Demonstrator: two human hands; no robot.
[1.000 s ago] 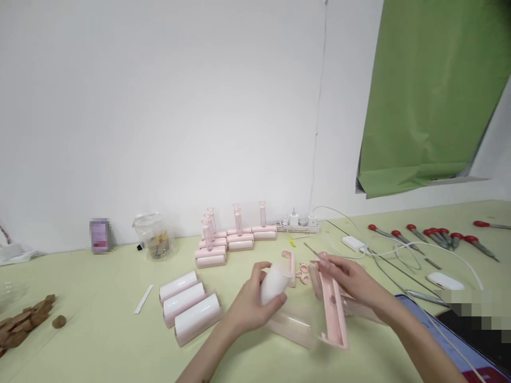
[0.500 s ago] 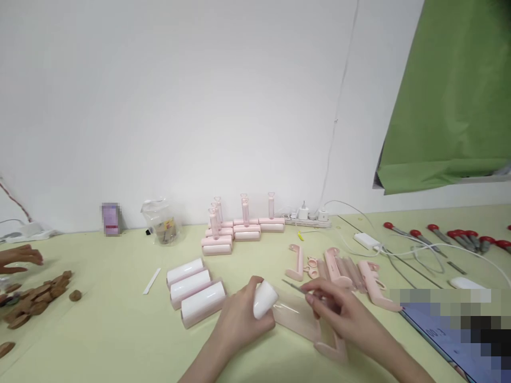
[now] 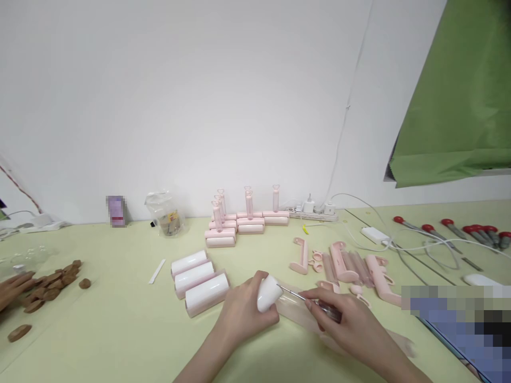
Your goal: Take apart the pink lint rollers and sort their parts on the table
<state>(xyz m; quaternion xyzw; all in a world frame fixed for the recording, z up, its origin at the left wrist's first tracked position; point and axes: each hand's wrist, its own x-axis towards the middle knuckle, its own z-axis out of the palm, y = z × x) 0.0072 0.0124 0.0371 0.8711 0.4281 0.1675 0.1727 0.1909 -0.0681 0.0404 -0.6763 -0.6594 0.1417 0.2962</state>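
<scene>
My left hand is wrapped round a white roll, held tilted above the table. In my right hand is a thin metal tool with a dark handle, its tip at the upper right edge of the roll. Beneath and between my hands lies a clear pinkish plastic piece, partly hidden by my right hand. Three white rolls in clear pink covers lie left of my left hand. Pink frame parts and small pink pieces are beyond my right hand.
Finished-looking pink rollers stand near the wall beside a power strip. Cables, a white adapter and red-ended tools are at right, a screen nearer. At left, another person's hand touches brown pieces.
The tool's tip has moved left onto the edge of the white roll. The other person's hand has lowered onto the brown pieces. The view has shifted slightly.
</scene>
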